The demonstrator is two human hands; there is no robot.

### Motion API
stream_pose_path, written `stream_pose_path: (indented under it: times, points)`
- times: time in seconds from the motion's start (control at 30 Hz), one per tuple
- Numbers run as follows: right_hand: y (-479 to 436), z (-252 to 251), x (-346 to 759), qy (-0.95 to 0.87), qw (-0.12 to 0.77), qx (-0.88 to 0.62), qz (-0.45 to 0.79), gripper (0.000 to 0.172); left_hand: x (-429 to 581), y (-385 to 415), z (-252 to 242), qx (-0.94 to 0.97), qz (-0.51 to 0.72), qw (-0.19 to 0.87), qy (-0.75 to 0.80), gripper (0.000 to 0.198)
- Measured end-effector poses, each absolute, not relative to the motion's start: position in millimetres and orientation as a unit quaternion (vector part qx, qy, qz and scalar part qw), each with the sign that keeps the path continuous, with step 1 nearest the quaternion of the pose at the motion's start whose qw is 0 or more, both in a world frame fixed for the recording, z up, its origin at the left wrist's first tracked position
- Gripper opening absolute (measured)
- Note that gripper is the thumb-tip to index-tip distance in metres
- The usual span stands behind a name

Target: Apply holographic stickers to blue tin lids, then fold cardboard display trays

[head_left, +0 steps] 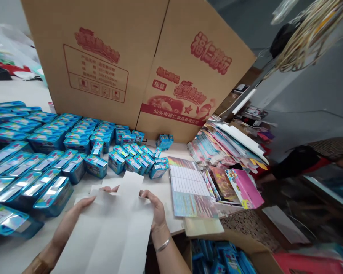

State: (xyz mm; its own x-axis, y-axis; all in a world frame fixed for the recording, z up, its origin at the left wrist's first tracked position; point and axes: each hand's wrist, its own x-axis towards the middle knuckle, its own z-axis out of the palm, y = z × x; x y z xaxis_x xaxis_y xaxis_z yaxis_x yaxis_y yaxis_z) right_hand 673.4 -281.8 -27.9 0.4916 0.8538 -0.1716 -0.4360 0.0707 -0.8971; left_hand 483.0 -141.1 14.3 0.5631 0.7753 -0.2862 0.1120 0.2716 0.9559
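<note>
A flat white die-cut cardboard sheet [117,224] lies on the table edge in front of me. My left hand [82,207] rests on its left side, thumb tip pinching a small flap near the top. My right hand [156,209], with a silver bangle on the wrist, grips the sheet's right edge. Just beyond the sheet stand several small blue tins [133,158] with picture labels.
Rows of larger blue tins [31,160] fill the table's left. A tall brown carton [137,64] stands behind. Colourful printed sheets [188,186] and a pink box [246,188] lie right. An open carton of blue packs [223,258] sits below. Another person's arm [297,163] reaches in at right.
</note>
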Motion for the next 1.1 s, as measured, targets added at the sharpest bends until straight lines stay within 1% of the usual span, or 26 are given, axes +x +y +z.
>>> stream_pose_path:
  times: [0.07,0.1,0.2,0.23,0.3,0.37,0.43,0.47,0.53,0.67,0.77,0.9,1.0,1.03,1.1]
  points:
    - [-276.0,-25.6,668.8,-0.222,0.675,-0.545,0.444,0.034,492.6,-143.9,18.7,0.54,0.213,0.744,0.332,0.045]
    - [-272.0,-26.3,665.7,-0.226,0.665,-0.563,0.435,0.036,498.3,-145.8,19.3,0.547,0.207,0.749,0.311,0.043]
    - [-258.5,-31.8,655.3,-0.221,0.664,-0.611,0.369,0.042,511.9,-150.9,10.2,0.63,0.251,0.657,0.329,0.039]
    - [-254.3,-33.3,652.6,-0.214,0.668,-0.631,0.332,0.043,514.2,-152.0,4.3,0.641,0.262,0.634,0.343,0.041]
    - [-245.8,-33.7,649.0,-0.203,0.667,-0.667,0.263,0.045,514.7,-152.4,-8.9,0.626,0.284,0.631,0.36,0.052]
    - [-235.8,-30.9,647.3,-0.215,0.658,-0.681,0.239,0.046,512.3,-150.5,-20.2,0.592,0.3,0.654,0.365,0.069]
    - [-222.9,-27.1,645.4,-0.253,0.637,-0.687,0.242,0.048,509.9,-146.6,-27.8,0.574,0.298,0.667,0.372,0.083]
    - [-215.6,-26.0,643.8,-0.272,0.625,-0.69,0.244,0.05,509.5,-144.0,-30.2,0.58,0.29,0.663,0.373,0.086]
    - [-201.2,-26.2,639.4,-0.292,0.607,-0.7,0.238,0.049,510.4,-138.3,-33.0,0.613,0.273,0.648,0.362,0.086]
    - [-186.9,-31.3,633.3,-0.311,0.581,-0.72,0.217,0.038,513.8,-128.9,-35.7,0.644,0.272,0.636,0.325,0.085]
    - [-192.7,-28.1,638.3,-0.374,0.52,-0.731,0.235,0.034,514.1,-127.9,-36.5,0.64,0.283,0.639,0.319,0.084]
    - [-205.0,-13.1,653.3,-0.484,0.391,-0.745,0.241,0.025,513.7,-131.2,-37.3,0.628,0.296,0.645,0.32,0.079]
    - [-202.5,-4.9,660.9,-0.542,0.302,-0.752,0.221,0.012,514.8,-133.7,-40.3,0.625,0.29,0.646,0.328,0.079]
    - [-199.1,-4.1,661.1,-0.556,0.279,-0.753,0.217,0.011,515.6,-134.4,-41.5,0.626,0.287,0.645,0.332,0.079]
    - [-190.4,-4.7,657.1,-0.572,0.252,-0.753,0.205,0.014,517.5,-135.4,-43.6,0.631,0.282,0.639,0.338,0.077]
